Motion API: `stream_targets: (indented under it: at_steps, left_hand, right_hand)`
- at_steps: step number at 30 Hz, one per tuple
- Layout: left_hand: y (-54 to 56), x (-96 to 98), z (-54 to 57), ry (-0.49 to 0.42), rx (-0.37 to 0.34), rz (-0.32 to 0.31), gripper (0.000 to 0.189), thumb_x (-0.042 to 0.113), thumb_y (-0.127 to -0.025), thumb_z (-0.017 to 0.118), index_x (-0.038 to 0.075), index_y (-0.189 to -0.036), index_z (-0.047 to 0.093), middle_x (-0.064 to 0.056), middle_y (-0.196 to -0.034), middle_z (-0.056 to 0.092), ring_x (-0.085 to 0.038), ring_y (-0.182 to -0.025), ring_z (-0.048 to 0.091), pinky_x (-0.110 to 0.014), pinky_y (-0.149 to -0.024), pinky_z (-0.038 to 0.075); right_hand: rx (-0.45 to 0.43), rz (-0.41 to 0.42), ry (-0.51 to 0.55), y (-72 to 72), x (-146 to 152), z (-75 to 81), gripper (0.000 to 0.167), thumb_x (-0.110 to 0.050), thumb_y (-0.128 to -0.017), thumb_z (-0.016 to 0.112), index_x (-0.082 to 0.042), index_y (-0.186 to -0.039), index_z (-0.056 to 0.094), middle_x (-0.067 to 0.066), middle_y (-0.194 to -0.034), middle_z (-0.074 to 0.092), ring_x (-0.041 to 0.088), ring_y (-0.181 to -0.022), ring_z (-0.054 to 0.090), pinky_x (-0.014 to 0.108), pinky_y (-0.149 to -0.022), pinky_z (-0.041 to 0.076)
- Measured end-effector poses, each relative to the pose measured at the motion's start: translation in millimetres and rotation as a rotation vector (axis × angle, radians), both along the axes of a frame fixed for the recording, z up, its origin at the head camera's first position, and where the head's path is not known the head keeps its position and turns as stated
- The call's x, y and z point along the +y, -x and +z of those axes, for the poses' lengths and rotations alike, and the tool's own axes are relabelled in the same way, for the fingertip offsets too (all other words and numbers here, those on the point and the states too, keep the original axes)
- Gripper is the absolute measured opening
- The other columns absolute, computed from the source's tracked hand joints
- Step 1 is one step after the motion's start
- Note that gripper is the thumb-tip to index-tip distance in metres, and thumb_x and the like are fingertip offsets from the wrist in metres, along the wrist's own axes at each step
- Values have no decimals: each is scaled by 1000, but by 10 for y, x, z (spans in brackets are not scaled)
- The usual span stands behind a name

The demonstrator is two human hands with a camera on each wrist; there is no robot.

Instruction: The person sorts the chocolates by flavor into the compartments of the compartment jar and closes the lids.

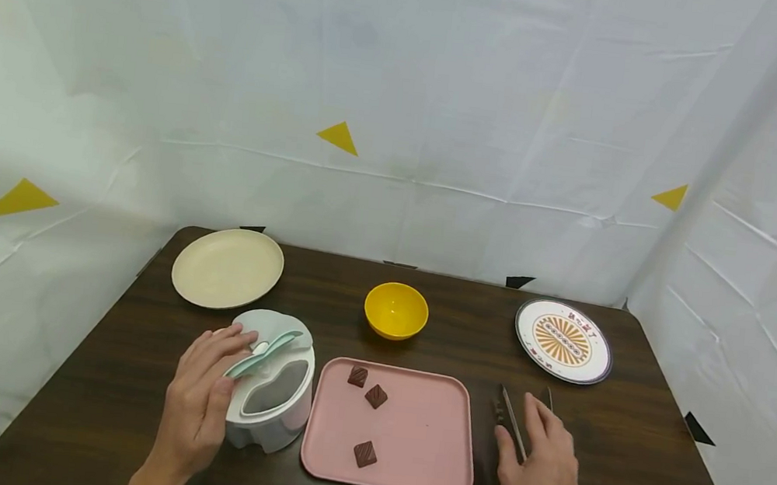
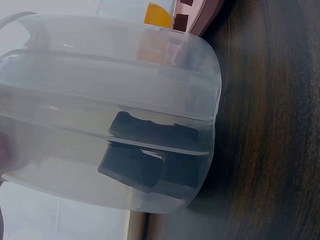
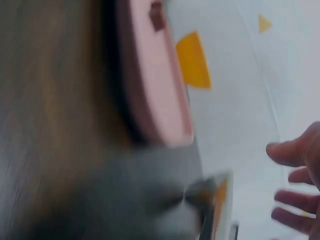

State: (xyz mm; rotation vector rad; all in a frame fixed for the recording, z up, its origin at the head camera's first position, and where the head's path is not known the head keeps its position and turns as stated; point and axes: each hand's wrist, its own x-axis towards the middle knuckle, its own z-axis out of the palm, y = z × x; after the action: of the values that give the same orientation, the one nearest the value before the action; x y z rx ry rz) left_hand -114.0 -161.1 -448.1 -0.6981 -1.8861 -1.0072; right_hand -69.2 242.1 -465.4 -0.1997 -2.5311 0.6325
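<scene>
My left hand (image 1: 193,403) rests at the left side of a round translucent container (image 1: 272,433), its fingers reaching over the white lid beside a mint-green handle (image 1: 264,355). Through the container wall, dark blocky pieces (image 2: 150,150) show at the bottom in the left wrist view. Over at the right, my right hand (image 1: 542,468) hovers at metal tongs (image 1: 515,426) lying on the table, partly hidden beneath it. In the right wrist view its thumb and fingers (image 3: 295,200) are spread apart and hold nothing; the tongs are blurred there.
Between the hands lies a pink tray (image 1: 425,441) with chocolate pieces (image 1: 376,396) on its left half. Behind it stands a yellow bowl (image 1: 396,313). A cream plate (image 1: 227,268) is at the back left, a patterned plate (image 1: 564,342) at the back right. White sheeting (image 1: 432,83) surrounds the table.
</scene>
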Motion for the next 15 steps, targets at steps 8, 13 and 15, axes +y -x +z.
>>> stream_targets:
  at_steps: [8, 13, 15]
  left_hand:
    - [-1, 7, 7, -6, 4, 3, 32, 12, -97, 43, -4, -103, 70, -20, -117, 66, -40, -120, 54, -46, -112, 24]
    - [-7, -3, -15, 0, -22, 7, 32, 12, -96, 43, -2, -105, 70, -20, -118, 65, -40, -121, 53, -47, -112, 24]
    - [-9, -8, -23, 0, -26, 11, 32, 11, -96, 43, -2, -105, 70, -20, -118, 65, -39, -121, 53, -47, -112, 24]
  right_hand:
    - [-484, -216, 36, -178, 382, -95, 98, -50, -81, 73, 10, -146, 30, 35, -136, 37, 57, -119, 39, 69, -89, 36]
    - [-608, -217, 43, -212, 462, -189, 102, -58, -81, 69, 19, -139, 34, 42, -125, 42, 58, -110, 47, 64, -88, 41]
    - [-583, -229, 46, -222, 459, -217, 96, -54, -80, 71, 19, -135, 40, 40, -121, 48, 56, -106, 51, 62, -86, 43]
